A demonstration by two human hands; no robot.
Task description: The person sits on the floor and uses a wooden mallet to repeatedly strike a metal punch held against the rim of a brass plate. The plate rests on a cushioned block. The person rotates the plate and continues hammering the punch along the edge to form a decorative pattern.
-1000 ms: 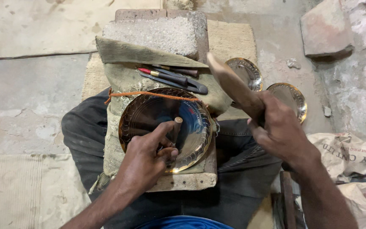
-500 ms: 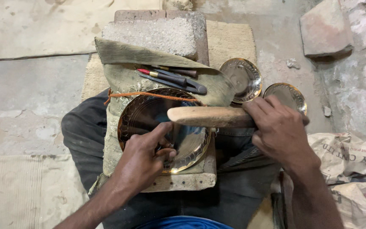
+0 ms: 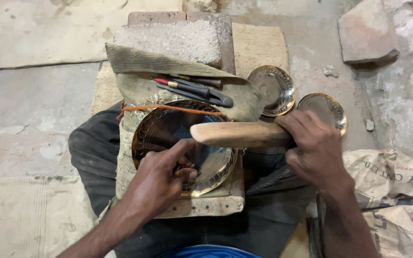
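Observation:
A round brass plate (image 3: 168, 129) with a patterned rim lies on a cloth-covered wooden board (image 3: 206, 206) across my lap. My left hand (image 3: 156, 179) rests on the plate and pinches a small punch tool, mostly hidden by the fingers. My right hand (image 3: 314, 145) grips a wooden mallet stick (image 3: 237, 134), held level just above the plate and the left hand's fingers.
Several hand tools (image 3: 194, 88) lie on the folded cloth (image 3: 139, 62) behind the plate, against a stone block (image 3: 175, 40). Two smaller brass plates (image 3: 271, 88) (image 3: 326, 110) sit on the floor to the right. Printed sacks (image 3: 393, 181) lie at right, a brick (image 3: 366, 31) at upper right.
The right hand swung the wooden stick down from a raised, tilted pose to level over the plate. The left hand stayed on the plate with its tool.

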